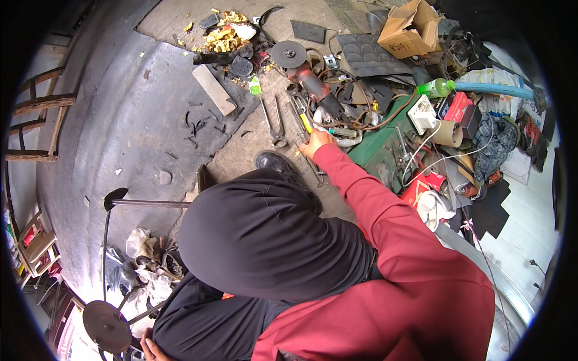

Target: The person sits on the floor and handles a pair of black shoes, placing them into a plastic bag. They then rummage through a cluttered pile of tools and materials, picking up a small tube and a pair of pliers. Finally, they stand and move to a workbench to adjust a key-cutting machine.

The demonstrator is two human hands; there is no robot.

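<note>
My right hand [317, 143] reaches down among hand tools on the floor, its fingers bent and closed. A yellow-handled tool [306, 123] lies at its fingertips; what the fingers grip, if anything, is hidden. Just left of it lie metal pincers [274, 123] with spread handles. Beyond the hand is a red angle grinder [310, 83] with a dark disc [288, 55]. At the lower left edge, my left hand [155, 349] shows only partly, fingers stretched out against my dark trouser leg, beside a black metal stand [107, 325].
To the right stand a green metal box [376, 144], a green bottle [437, 88] and a white socket box [422, 114]. A cardboard box [410, 30] sits at the back. A flat grey bar [214, 89] and rubber scraps lie on the dark sheet. Plastic bags [141, 246] lie left of my legs.
</note>
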